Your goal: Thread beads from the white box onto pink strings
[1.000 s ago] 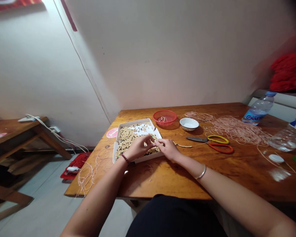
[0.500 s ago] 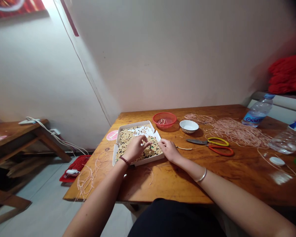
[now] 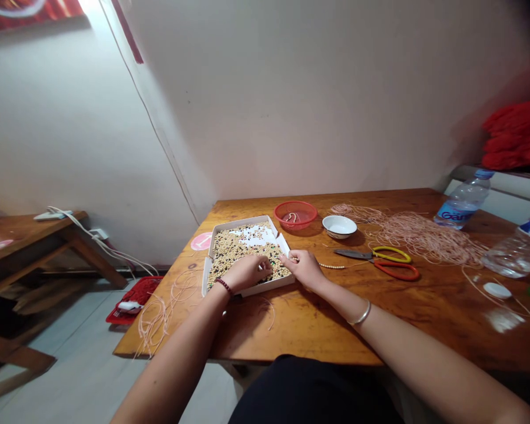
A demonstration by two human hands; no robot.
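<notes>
The left hand (image 3: 249, 271) is low over the loose beads (image 3: 229, 253) in the near part of a shallow white box (image 3: 249, 290), its fingers curled in and its thumb near them, making a narrow grip; whether a bead sits between the fingertips is too small to tell. The right hand (image 3: 306, 271) is at the right side of the box, its thumb and fingers closed on a bead string (image 3: 332, 267), with a few beads showing at the fingertips. The rest of the bead string comes out on the other side of this hand and lies on the wooden table (image 3: 335, 324), its thin cord running toward the scissors (image 3: 371, 255). Most of the beads are pale, with dark and a few green ones among them, and the white bottom of the box shows through in its far part. Behind the box and a little to the right stands a red basket (image 3: 295, 215) with a small strand inside, and just beside it a white bowl (image 3: 340, 227). The scissors, with one yellow and one orange handle, lie between the bowl and the viewer. Farther right, a pile of pink cord (image 3: 417, 235) spreads toward an upright bottle (image 3: 463, 201). Loose loops of cord (image 3: 155, 323) lie at the table's left edge.
</notes>
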